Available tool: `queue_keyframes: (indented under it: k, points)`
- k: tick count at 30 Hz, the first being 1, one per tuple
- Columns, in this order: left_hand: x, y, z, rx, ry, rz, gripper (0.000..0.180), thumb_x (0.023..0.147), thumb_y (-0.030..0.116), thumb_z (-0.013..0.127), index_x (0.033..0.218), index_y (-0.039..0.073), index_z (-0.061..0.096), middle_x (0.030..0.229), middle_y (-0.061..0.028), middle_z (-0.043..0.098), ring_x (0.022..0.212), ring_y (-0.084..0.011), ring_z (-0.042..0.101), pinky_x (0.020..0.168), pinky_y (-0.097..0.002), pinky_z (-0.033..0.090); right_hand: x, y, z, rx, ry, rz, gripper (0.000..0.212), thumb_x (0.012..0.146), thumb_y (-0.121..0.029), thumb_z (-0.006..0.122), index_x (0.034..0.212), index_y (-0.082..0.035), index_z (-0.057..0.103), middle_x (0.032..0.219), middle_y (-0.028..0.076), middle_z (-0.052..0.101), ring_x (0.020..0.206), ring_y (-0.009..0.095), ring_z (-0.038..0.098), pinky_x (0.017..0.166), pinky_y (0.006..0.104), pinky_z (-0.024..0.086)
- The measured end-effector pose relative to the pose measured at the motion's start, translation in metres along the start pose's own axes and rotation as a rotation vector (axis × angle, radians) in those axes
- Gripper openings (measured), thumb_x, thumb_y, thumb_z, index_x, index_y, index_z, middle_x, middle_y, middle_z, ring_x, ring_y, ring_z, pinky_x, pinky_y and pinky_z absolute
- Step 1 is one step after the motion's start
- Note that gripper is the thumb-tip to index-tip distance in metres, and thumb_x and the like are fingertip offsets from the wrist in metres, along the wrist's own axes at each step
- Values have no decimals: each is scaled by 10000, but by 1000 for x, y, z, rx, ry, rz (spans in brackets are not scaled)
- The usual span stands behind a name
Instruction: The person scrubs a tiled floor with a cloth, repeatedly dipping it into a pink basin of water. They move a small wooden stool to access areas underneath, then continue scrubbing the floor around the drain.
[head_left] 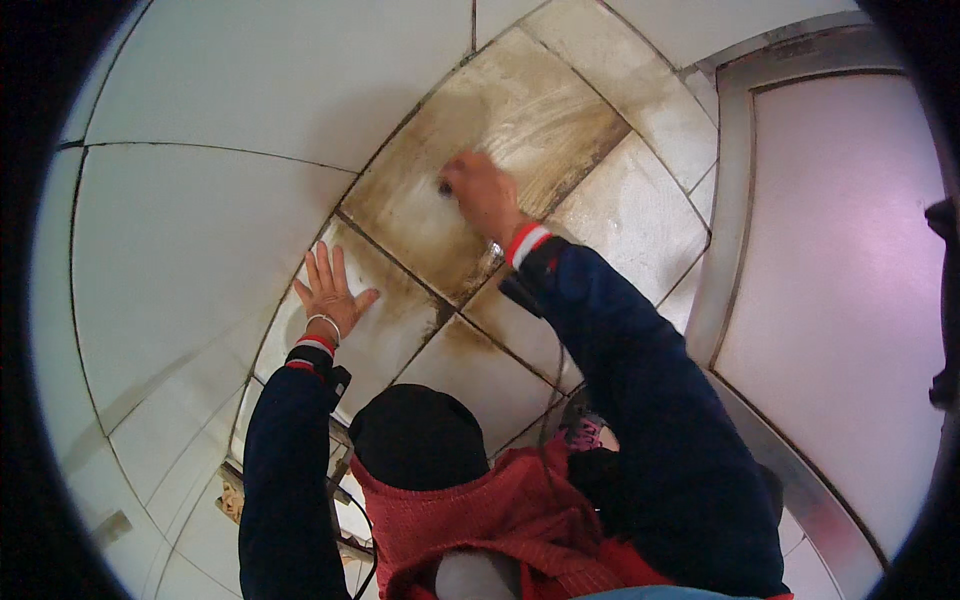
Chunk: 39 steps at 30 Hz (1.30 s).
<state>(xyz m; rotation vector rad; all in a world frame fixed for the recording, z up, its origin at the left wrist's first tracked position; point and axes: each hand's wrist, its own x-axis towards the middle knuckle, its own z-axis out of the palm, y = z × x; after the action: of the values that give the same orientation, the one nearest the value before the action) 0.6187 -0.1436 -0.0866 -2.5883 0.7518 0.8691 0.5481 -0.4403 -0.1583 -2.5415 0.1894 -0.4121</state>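
My left hand (332, 297) lies flat with fingers spread on a pale tile (385, 335), at the foot of the large white wall tiles. A thin white band circles its wrist. Farther forward, my right hand (485, 195) is closed over a brown-stained tile (420, 225) and blurred by motion. A small dark bit (446, 187) shows at its fingertips, but what it holds is mostly hidden. Streaky whitish smears run across the stained tile, with dark grime along its right edge and joints.
White wall tiles (200, 240) rise on the left. To the right stands a pale pinkish panel (845, 230) in a metal frame (735, 200). Below are my dark-covered knee (418, 435), a shoe with pink laces (585, 432) and a black cable (372, 545) beside a rack-like frame.
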Motion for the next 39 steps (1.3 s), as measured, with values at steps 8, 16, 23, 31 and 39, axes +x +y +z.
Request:
queue_keyframes:
  k: [8, 16, 23, 31, 39]
  points:
    - [0, -2, 3, 7, -10, -15, 986, 770, 628, 522, 1453, 135, 8, 1508, -102, -123, 1382, -340, -102, 1031, -635, 57, 65, 122, -167, -451, 180, 358, 295, 761, -79, 551, 1044, -131, 619, 968, 125, 649, 884, 300, 610, 722, 402, 499]
    - [-3, 3, -7, -12, -13, -20, 974, 770, 583, 559, 1449, 105, 50, 1508, -126, -89, 1383, -350, -77, 1027, -640, 87, 37, 3, -2, -14, -62, -156, 301, 806, -74, 472, 1086, -160, 544, 1112, 99, 561, 1023, 280, 530, 776, 393, 490]
    - [-1, -2, -1, -17, 4, 2, 986, 752, 601, 572, 1448, 121, 66, 1511, -117, -70, 1384, -345, -72, 1022, -645, 82, 109, 124, -137, -290, 103, 344, 239, 828, -172, 520, 1019, -125, 655, 1041, 94, 618, 945, 289, 581, 802, 366, 474]
    - [-4, 4, -16, -22, -51, -13, 1005, 753, 567, 595, 1446, 95, 41, 1507, -143, -66, 1383, -353, -68, 1026, -637, 87, 69, 33, 9, 24, 19, -266, 245, 807, -172, 501, 995, -182, 658, 1072, 59, 603, 1000, 253, 553, 769, 362, 489]
    - [-1, -2, -3, -20, -16, -3, 988, 754, 597, 577, 1449, 122, 59, 1508, -130, -73, 1381, -357, -64, 1022, -644, 51, 146, 146, -149, -111, 216, 595, 293, 815, -33, 479, 1069, -85, 616, 1033, 143, 624, 982, 300, 578, 836, 377, 465]
